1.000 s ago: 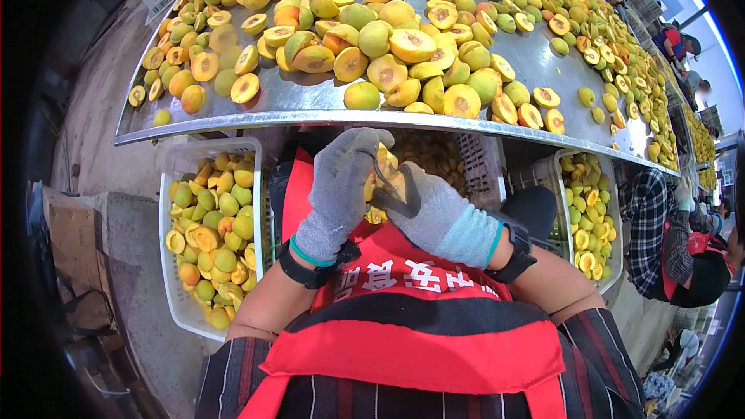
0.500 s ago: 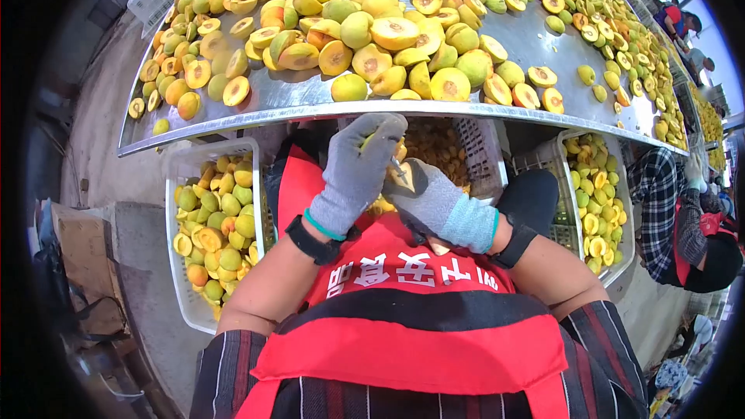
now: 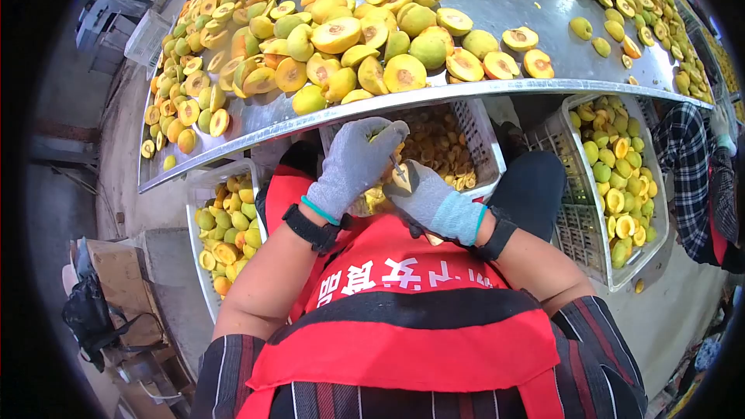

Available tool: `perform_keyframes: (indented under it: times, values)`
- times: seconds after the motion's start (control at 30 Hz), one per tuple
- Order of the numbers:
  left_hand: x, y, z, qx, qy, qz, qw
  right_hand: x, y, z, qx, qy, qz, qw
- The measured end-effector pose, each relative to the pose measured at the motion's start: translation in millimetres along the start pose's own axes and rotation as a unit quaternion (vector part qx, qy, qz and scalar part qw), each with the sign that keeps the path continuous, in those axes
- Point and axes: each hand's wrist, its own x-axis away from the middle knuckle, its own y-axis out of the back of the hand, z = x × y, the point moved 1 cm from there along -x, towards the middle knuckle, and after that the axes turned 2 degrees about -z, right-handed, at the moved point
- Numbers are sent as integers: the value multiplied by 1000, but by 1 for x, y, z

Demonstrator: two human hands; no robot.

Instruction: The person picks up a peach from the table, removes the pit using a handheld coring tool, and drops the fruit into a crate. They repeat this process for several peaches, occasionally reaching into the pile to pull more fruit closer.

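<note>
My left hand (image 3: 357, 161), in a grey glove, is closed with its fingers curled round a peach half (image 3: 400, 147), of which only a small yellow-orange edge shows. My right hand (image 3: 434, 200), also gloved, grips a pitting tool with a pale wooden handle (image 3: 403, 177). Its thin metal end points up toward the left hand's fingertips, and the handle's butt pokes out below the palm. Both hands are close together above my red apron (image 3: 403, 252), just in front of the table edge.
A metal table (image 3: 497, 12) carries heaps of halved peaches (image 3: 334, 35). Below it, a crate (image 3: 485, 147) holds orange-brown scraps. Crates of peach halves stand at left (image 3: 195, 213) and right (image 3: 613, 271). A co-worker's checked sleeve (image 3: 683, 147) shows at far right; cardboard boxes (image 3: 116, 275) are at left.
The camera view has turned, so the table and crates appear tilted and shifted. Both hands keep nearly the same pose, with slightly more of the tool's metal end showing.
</note>
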Motion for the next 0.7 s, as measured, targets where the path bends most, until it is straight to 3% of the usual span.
perform_keyframes:
  times: [0.03, 0.07, 0.13, 0.17, 0.23, 0.3, 0.37, 0.4, 0.57, 0.63, 0.67, 0.7]
  values:
    - [-3, -2, -1, -52, -15, 6, 999, -1, 0, 2, 83, 97, -72, 989]
    - [-4, -7, -3, -57, -13, 11, 998, -4, 4, 3, 77, 96, -75, 990]
    - [-1, -19, -10, 48, 23, -57, 997, -7, 16, 9, 18, 5, 115, 993]
    - [3, -20, -18, -34, 27, -54, 998, -2, 21, 15, 12, -2, 108, 994]
    - [7, -25, -16, 18, -42, -72, 996, 4, 27, 22, -133, -148, 132, 971]
    - [8, -20, -17, 7, -41, -62, 997, 3, 22, 17, -90, -109, 129, 982]
    - [4, -14, -15, -187, -67, -20, 980, 7, 21, 28, -48, -91, 82, 991]
    - [4, -13, -13, -187, -67, -17, 980, 11, 24, 34, -58, -133, 113, 983]
    - [8, -13, -18, -45, 33, -53, 997, 8, 14, 24, -185, -108, 112, 970]
    - [13, -15, -28, 23, -66, -86, 994, 14, 21, 26, -344, -157, 185, 907]
    - [12, -12, -31, -96, -136, -74, 983, 15, 21, 26, -397, -153, 199, 883]
    - [9, -10, -33, -101, -135, -72, 983, 13, 20, 23, -401, -151, 200, 881]
